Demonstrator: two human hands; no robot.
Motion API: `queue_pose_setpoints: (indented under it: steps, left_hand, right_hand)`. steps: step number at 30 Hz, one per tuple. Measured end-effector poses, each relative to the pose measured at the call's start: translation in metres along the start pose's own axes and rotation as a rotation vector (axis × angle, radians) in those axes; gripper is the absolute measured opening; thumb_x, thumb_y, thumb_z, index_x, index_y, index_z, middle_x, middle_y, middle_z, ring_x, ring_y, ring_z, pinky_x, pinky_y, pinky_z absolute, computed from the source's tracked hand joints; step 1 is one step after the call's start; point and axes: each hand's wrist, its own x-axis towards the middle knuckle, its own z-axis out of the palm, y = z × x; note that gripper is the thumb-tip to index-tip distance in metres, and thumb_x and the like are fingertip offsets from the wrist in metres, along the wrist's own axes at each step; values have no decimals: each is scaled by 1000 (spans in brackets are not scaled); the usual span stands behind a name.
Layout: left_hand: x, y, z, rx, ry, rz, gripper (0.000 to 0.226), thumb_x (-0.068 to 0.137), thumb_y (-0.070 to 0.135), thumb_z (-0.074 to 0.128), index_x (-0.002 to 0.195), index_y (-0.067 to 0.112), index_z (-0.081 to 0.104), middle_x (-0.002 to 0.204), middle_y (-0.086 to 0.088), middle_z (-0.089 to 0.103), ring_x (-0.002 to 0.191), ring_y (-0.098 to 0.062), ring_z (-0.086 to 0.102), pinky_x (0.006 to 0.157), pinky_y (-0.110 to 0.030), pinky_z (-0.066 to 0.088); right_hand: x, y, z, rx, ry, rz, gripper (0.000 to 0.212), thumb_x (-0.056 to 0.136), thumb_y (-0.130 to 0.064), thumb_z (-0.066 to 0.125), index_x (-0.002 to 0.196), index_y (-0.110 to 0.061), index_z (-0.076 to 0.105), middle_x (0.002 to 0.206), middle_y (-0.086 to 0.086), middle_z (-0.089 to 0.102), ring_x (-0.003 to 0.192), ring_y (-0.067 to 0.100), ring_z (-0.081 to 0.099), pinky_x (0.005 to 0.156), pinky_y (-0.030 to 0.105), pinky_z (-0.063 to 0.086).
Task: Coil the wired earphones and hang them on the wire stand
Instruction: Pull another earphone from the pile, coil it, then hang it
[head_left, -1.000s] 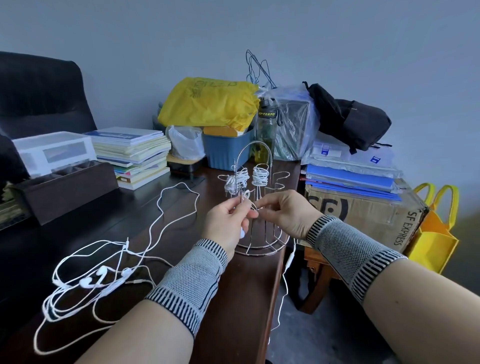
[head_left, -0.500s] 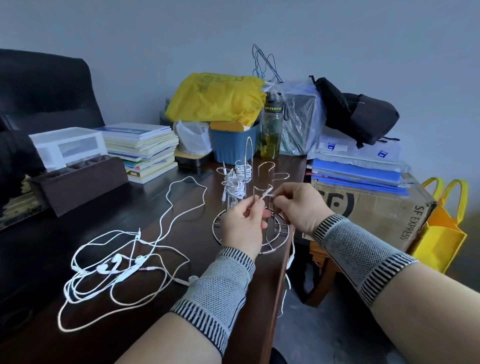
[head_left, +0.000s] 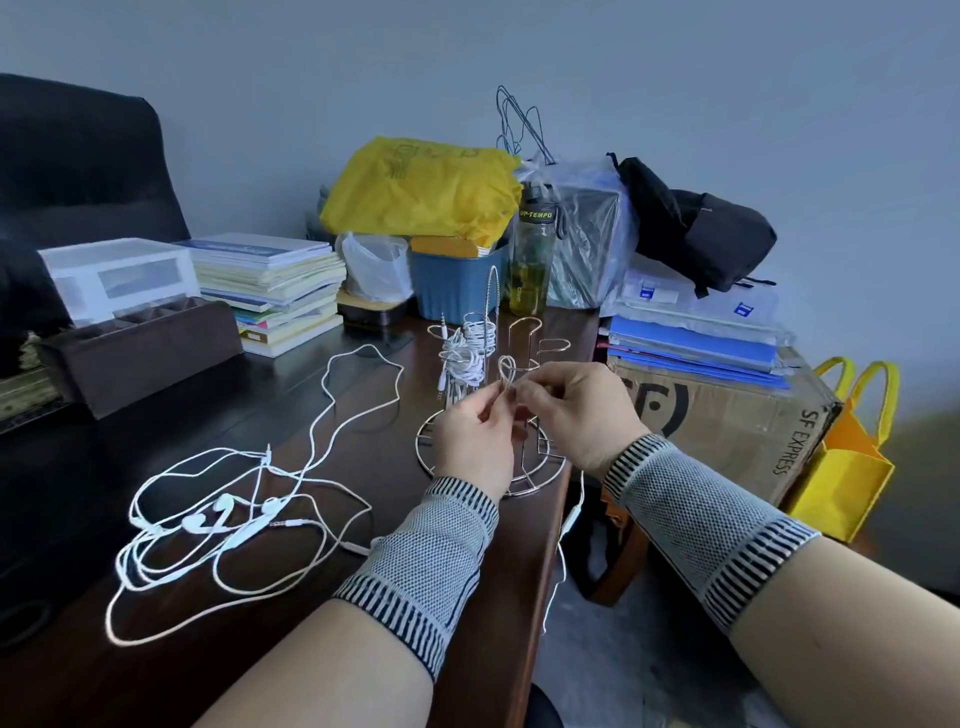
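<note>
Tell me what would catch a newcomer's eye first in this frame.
Probably the two hands at centre: the left hand and right hand pinch a small loop of white earphone cable in front of the wire stand, which already carries coiled earphones on its left hooks. Next, the loose tangle of white earphones sprawled over the dark desk at lower left, and the bright yellow bag atop the clutter behind.

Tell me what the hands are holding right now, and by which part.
Both hands pinch one white earphone cable: left hand and right hand grip it at the base of a small loop; the rest hangs off the table edge.
</note>
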Motion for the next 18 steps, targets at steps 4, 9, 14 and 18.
queue_pose_setpoints:
  steps: [4,9,14,18]
  left_hand:
    - [-2,1,1,-15,27,2,42,79,42,66,115,21,69,103,-6,74,98,-37,67,89,-50,55]
    - [-1,3,1,-128,35,-31,29,89,15,67,118,18,68,92,-12,73,74,-24,71,68,-32,56]
    - [-1,3,2,-174,58,-46,19,93,12,63,101,29,68,78,-3,74,69,-15,71,62,-25,54]
    - [0,6,4,-191,44,-70,15,95,16,61,91,28,68,68,4,72,60,-6,68,56,-19,53]
  right_hand:
    - [-4,2,-2,-6,10,10,16,88,-21,62,78,-21,74,66,-7,68,57,3,58,60,24,48]
    - [-6,2,-5,0,8,48,16,88,-20,62,78,-22,74,72,-4,71,70,12,66,70,29,55]
    - [-3,0,-10,-150,-58,128,24,90,-29,61,77,-15,74,59,-5,62,52,6,54,54,20,44]
    - [5,-2,-30,-155,-65,340,33,92,-35,58,77,-7,67,49,-3,48,42,10,41,44,23,38]
